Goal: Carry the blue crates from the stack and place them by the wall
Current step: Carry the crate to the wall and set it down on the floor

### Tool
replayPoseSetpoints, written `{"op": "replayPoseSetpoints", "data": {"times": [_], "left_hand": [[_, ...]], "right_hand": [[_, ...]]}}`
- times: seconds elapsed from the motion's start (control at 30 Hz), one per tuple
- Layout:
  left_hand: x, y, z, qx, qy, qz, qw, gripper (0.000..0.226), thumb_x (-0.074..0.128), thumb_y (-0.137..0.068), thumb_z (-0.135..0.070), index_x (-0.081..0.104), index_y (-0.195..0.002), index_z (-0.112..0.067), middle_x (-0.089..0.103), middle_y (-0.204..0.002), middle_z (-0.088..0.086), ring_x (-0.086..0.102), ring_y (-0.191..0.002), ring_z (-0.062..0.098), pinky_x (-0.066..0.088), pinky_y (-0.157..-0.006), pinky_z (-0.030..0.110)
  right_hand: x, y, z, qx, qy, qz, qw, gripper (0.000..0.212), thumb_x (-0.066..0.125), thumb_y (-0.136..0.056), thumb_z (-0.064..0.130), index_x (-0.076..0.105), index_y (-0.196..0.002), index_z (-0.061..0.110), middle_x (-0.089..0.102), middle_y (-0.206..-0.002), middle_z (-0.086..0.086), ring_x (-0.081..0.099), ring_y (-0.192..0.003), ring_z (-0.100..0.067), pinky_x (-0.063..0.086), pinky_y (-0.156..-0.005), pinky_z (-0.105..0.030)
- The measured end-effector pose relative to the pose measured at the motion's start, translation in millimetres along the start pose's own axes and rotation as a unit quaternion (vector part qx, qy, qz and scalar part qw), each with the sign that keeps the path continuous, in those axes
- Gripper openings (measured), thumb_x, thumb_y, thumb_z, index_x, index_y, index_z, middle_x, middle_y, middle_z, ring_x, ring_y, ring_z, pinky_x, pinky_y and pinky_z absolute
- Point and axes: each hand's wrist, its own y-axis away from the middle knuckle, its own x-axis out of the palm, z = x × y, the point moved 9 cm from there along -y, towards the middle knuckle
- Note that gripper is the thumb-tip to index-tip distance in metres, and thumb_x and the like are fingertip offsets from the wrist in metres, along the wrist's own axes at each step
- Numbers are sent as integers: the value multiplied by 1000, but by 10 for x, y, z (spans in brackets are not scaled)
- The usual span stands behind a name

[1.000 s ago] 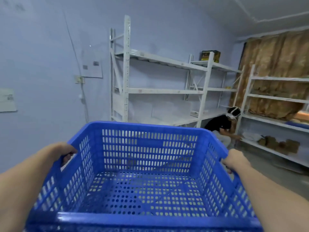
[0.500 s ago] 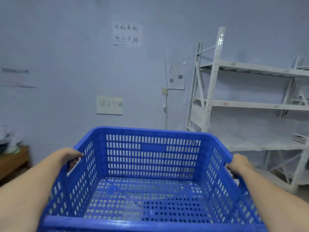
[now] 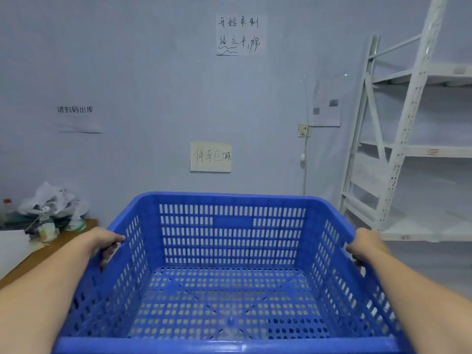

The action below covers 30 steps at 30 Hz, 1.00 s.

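An empty blue perforated plastic crate (image 3: 229, 238) fills the lower middle of the head view, held up in front of me at about waist height. My left hand (image 3: 107, 241) grips its left rim, fingers curled over the edge. My right hand (image 3: 367, 245) grips the right rim the same way. Straight ahead stands the pale blue wall (image 3: 153, 98), with paper notes taped on it. The floor at the wall's foot is hidden behind the crate.
A wooden table (image 3: 48, 251) at the left carries white plastic bags (image 3: 51, 203), a bottle and papers. White metal shelving (image 3: 403, 149) stands against the wall at the right. A wall socket (image 3: 304, 130) with a hanging cord sits between them.
My view has swung left with the crate: the shelving and the crouching person slid off to the right, and the bare wall and table came into view. Both hands keep their grip.
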Motion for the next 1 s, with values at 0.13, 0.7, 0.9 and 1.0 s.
{"op": "replayPoseSetpoints", "data": {"times": [0.13,0.7,0.9,1.0], "left_hand": [[68,-446,-76,-10,2,-11,1000,52,37,-103,-19,34,-51,-11,25,-30,3,28,-16,18,30,-30,17],[160,-2174,-736,-44,20,-87,995,44,49,-99,-13,40,-56,-7,30,-27,5,32,-14,21,31,-28,20],[123,-3001,-799,-54,13,-68,996,48,47,-99,-13,39,-52,-9,32,-30,5,32,-14,20,33,-26,16],[32,-3470,-924,-53,2,-48,997,52,43,-101,-15,37,-49,-10,29,-25,6,31,-13,19,31,-26,15]], "right_hand": [[275,-473,258,-3,-3,8,1000,13,53,-86,7,52,-74,6,66,-71,-11,64,-47,-22,47,-47,-24],[1206,-2590,1405,-36,-6,57,998,8,53,-87,10,56,-80,8,66,-76,-12,69,-56,-24,51,-52,-28],[1700,-3025,1791,-23,0,66,998,11,54,-87,11,61,-93,5,68,-77,-13,70,-59,-25,60,-69,-38],[1955,-3197,1988,-7,3,61,998,9,55,-86,11,59,-91,5,67,-74,-11,70,-55,-23,61,-69,-37]]}}
